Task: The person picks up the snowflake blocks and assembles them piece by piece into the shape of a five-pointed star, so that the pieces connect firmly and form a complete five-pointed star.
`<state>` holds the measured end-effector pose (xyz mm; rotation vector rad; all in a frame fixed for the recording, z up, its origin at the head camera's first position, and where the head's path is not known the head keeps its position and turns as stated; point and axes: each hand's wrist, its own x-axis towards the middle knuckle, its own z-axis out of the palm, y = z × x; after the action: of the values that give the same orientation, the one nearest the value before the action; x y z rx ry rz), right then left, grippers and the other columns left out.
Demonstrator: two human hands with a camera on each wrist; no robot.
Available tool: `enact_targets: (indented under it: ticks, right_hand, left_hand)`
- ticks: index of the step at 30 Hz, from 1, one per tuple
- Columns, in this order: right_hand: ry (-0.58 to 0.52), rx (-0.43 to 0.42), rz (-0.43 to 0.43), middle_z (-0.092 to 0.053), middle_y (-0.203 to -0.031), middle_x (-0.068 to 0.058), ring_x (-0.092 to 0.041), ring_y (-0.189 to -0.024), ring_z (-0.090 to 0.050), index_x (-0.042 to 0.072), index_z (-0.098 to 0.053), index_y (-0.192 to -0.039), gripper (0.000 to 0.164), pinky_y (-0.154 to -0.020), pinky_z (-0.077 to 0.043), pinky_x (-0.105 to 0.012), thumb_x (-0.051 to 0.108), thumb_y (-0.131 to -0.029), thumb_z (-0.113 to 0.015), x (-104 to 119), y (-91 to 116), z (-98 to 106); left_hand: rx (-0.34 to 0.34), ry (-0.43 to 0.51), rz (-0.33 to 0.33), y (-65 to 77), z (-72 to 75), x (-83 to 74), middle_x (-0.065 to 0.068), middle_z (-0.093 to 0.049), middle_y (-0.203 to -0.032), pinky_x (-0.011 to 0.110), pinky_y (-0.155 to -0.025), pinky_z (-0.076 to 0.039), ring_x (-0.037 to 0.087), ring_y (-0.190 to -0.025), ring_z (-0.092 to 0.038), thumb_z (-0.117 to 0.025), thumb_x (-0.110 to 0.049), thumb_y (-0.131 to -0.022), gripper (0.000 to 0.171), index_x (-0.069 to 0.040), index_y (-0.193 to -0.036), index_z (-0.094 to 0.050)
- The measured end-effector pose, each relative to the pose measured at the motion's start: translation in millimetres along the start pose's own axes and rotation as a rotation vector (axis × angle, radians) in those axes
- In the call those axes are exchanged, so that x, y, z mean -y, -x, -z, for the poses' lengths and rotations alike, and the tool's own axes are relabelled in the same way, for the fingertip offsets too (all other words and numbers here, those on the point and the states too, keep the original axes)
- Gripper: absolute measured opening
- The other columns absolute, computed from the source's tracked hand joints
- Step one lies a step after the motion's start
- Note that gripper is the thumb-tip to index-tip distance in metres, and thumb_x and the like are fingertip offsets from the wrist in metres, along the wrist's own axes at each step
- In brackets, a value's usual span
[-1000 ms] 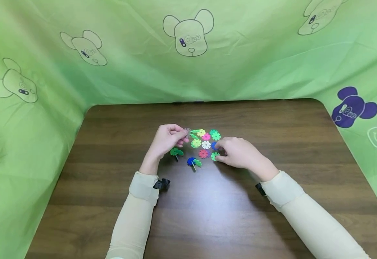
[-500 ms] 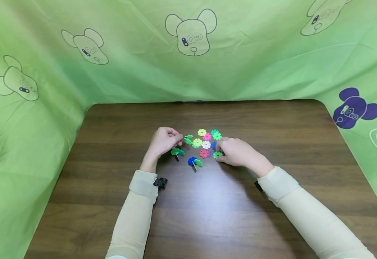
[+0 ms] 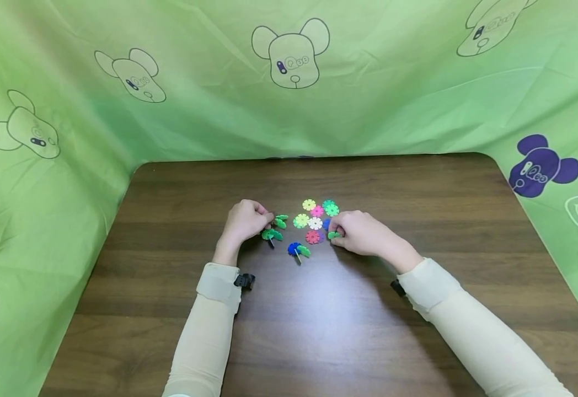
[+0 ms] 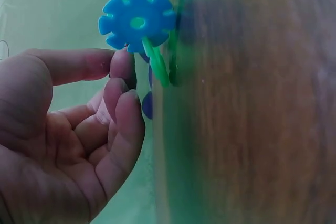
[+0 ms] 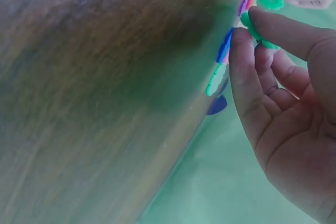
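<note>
A green-leafed disc assembly [image 3: 281, 222] is pinched by the left hand [image 3: 246, 223] in a narrow grip; the exact contact is partly hidden. A single green disc [image 3: 334, 235] is held tilted between thumb and fingertip of the right hand [image 3: 360, 234], at the near right edge of the cluster on the wood-grain table [image 3: 319, 331]. The green-and-dark assembly [image 3: 272, 235], just beside the left fingers, may be tipped if it is bumped on release. The held disc may be dropped if the pinch slackens, and overlapping pieces may be dragged if they are brushed by the right fingers. Counted: two hands; three assemblies, including the blue-and-green assembly [image 3: 294, 248]; one held single disc; and at least nine flat discs, namely one yellow disc [image 3: 309, 204], one pink disc [image 3: 316, 211], one lime disc [image 3: 301, 221], one white disc [image 3: 315, 223], one red disc [image 3: 312, 237], one purple disc [image 3: 321, 236], one partly covered blue disc [image 3: 326, 224] and two flat green discs [image 3: 332, 210].
</note>
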<state>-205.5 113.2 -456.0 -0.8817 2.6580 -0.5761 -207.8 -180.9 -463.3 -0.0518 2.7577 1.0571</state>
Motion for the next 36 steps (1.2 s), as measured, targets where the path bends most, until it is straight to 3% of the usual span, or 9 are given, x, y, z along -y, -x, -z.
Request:
enact_targets:
  ticks: [5,11,17,21,26,31,36]
  right_hand:
    - [-0.017,-0.073,0.004,-0.063,-0.083,0.004,-0.014,-0.074,-0.057,0.010,-0.074,-0.097,0.008,-0.070,-0.051,-0.038,0.012,-0.092,-0.080,-1.4,7.5,4.6]
    - [-0.044,-0.135,0.002,-0.065,-0.083,0.004,-0.014,-0.073,-0.058,0.009,-0.075,-0.101,0.011,-0.068,-0.051,-0.037,0.012,-0.092,-0.080,-3.1,15.3,9.2]
    - [-0.070,-0.211,0.001,-0.067,-0.085,0.004,-0.012,-0.073,-0.059,0.009,-0.076,-0.102,0.012,-0.067,-0.051,-0.034,0.011,-0.091,-0.080,-6.9,23.2,11.5]
    - [-0.075,-0.241,-0.004,-0.066,-0.084,0.005,-0.013,-0.073,-0.058,0.010,-0.076,-0.100,0.010,-0.067,-0.051,-0.033,0.011,-0.091,-0.080,-7.7,26.1,12.1]
    - [-0.090,-0.248,0.007,-0.065,-0.084,0.005,-0.013,-0.073,-0.058,0.011,-0.076,-0.100,0.009,-0.067,-0.051,-0.034,0.012,-0.092,-0.079,-5.4,27.9,12.3]
    - [-0.091,-0.257,0.016,-0.065,-0.084,0.006,-0.012,-0.073,-0.059,0.012,-0.076,-0.099,0.008,-0.067,-0.051,-0.034,0.012,-0.092,-0.079,-5.2,29.9,11.8]
    - [-0.094,-0.259,0.015,-0.065,-0.084,0.006,-0.012,-0.074,-0.059,0.012,-0.076,-0.099,0.008,-0.068,-0.052,-0.034,0.013,-0.092,-0.079,-6.3,32.6,11.7]
  left_hand:
    - [-0.025,-0.114,0.009,0.2,-0.5,-0.6,0.003,-0.075,-0.088,0.041,-0.080,-0.054,0.026,-0.088,-0.068,-0.073,-0.033,-0.094,0.025,-0.009,-0.092,-0.079]
    - [-0.089,-0.216,-0.018,4.9,0.9,-6.5,0.008,-0.076,-0.098,0.046,-0.078,-0.058,0.031,-0.090,-0.071,-0.069,-0.027,-0.097,0.023,-0.008,-0.102,-0.080]
    - [-0.183,-0.283,-0.170,10.8,-3.8,-26.5,0.010,-0.073,-0.106,0.047,-0.081,-0.057,0.030,-0.096,-0.068,-0.069,-0.027,-0.098,0.026,-0.007,-0.113,-0.078]
    - [-0.142,-0.363,-0.261,11.3,-16.8,-43.0,0.010,-0.069,-0.116,0.046,-0.080,-0.057,0.028,-0.107,-0.061,-0.072,-0.032,-0.097,0.031,-0.012,-0.120,-0.076]
    - [-0.049,-0.482,-0.311,7.7,-37.2,-52.3,0.007,-0.062,-0.131,0.046,-0.098,-0.049,0.028,-0.124,-0.050,-0.069,-0.035,-0.098,0.034,-0.017,-0.126,-0.074]
    - [0.011,-0.610,-0.309,6.1,-49.5,-55.4,0.006,-0.058,-0.139,0.050,-0.108,-0.040,0.028,-0.132,-0.046,-0.070,-0.039,-0.098,0.044,-0.017,-0.136,-0.069]
    - [0.037,-0.684,-0.296,5.2,-55.9,-57.6,0.005,-0.059,-0.138,0.051,-0.107,-0.039,0.028,-0.131,-0.046,-0.071,-0.041,-0.099,0.043,-0.023,-0.138,-0.068]
